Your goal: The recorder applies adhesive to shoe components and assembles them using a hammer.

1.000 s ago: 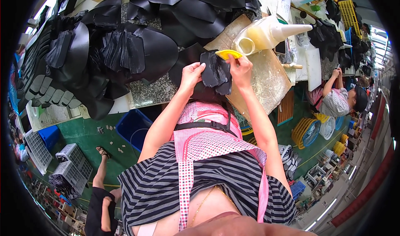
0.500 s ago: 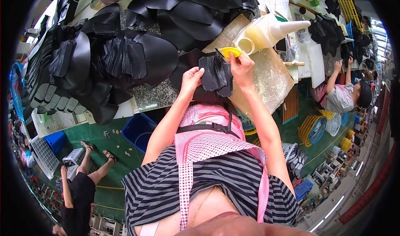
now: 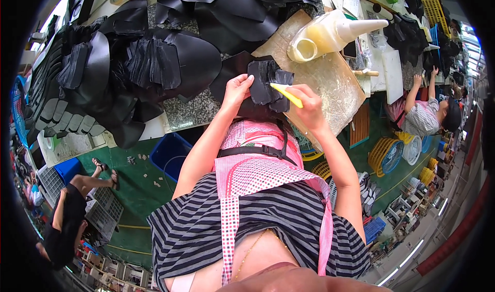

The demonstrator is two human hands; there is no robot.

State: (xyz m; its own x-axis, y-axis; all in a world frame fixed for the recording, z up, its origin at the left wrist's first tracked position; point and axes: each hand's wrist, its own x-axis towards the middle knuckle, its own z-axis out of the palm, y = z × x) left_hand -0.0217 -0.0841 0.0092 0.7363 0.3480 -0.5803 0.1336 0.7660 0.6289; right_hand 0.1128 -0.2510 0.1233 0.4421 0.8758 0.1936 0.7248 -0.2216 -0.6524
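Layered black pieces (image 3: 261, 88) with rounded corners lie at the table's front edge. My left hand (image 3: 238, 90) pinches their left edge between thumb and fingers. In my right hand (image 3: 308, 106) is a flat yellow scraper (image 3: 285, 93), gripped at its right end. Its tip meets or hovers just over the right part of the black pieces; contact is hard to tell. Beyond my right hand, a translucent bottle (image 3: 327, 34) with a long white spout lies on its side on a worn board (image 3: 337, 88).
Black sheets (image 3: 191, 60) and piled cut pieces cover the left and far table. Below the edge stands a blue bin (image 3: 170, 155). One person (image 3: 64, 222) is at the lower left; another (image 3: 425, 117) works at the right near yellow baskets (image 3: 381, 155).
My right hand has moved nearer and slightly right, bringing the yellow scraper from beside the bottle's opening down to the black pieces. My left hand keeps its hold. The person at lower left has shifted.
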